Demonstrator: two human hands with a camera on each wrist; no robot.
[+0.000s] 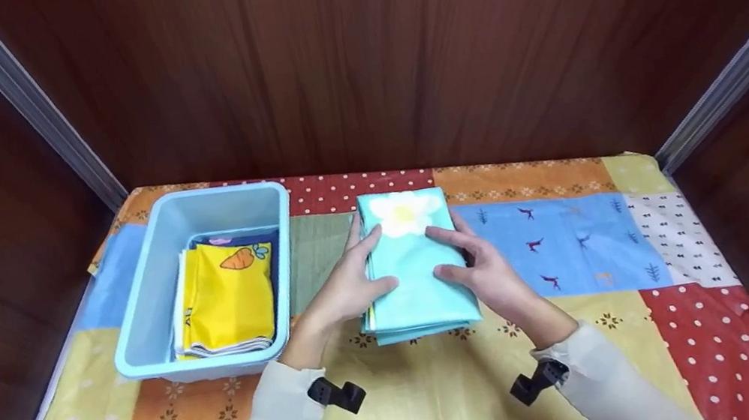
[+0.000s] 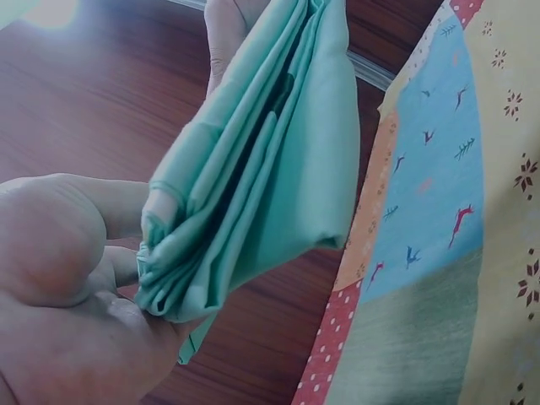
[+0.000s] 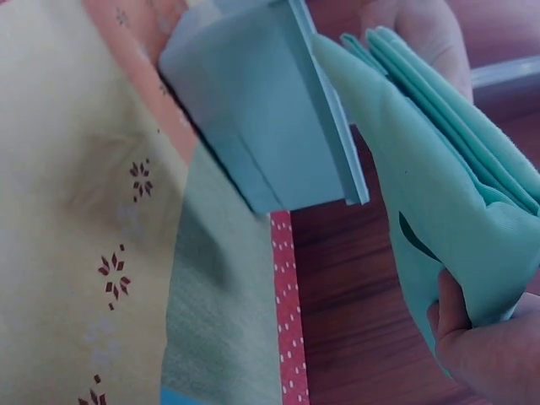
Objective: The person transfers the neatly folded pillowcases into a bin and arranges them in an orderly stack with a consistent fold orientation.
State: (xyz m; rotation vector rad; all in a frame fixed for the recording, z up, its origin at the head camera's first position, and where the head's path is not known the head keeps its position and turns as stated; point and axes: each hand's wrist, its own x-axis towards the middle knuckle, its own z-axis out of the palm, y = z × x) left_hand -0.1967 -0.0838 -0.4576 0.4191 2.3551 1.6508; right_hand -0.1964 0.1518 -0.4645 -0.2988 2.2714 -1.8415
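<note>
A folded turquoise cloth (image 1: 423, 293) with a white flower on its upper part is held between both hands, raised off the table covering. My left hand (image 1: 345, 287) grips its left side, thumb on top and other fingers partly hidden at the edge. On the opposite side, my right hand (image 1: 489, 268) holds it the same way. Several stacked layers of the cloth (image 2: 278, 194) show at its near edge in the left wrist view. From the right wrist view, fingers curl under the cloth (image 3: 447, 186).
Left of the hands stands a light blue plastic bin (image 1: 134, 318). Inside it lie a folded yellow cloth (image 1: 229, 295) with a carrot picture and a dark blue cloth (image 1: 274, 257). A patchwork table covering (image 1: 556, 248) spreads beneath, with brown wooden panels (image 1: 348, 54) around it.
</note>
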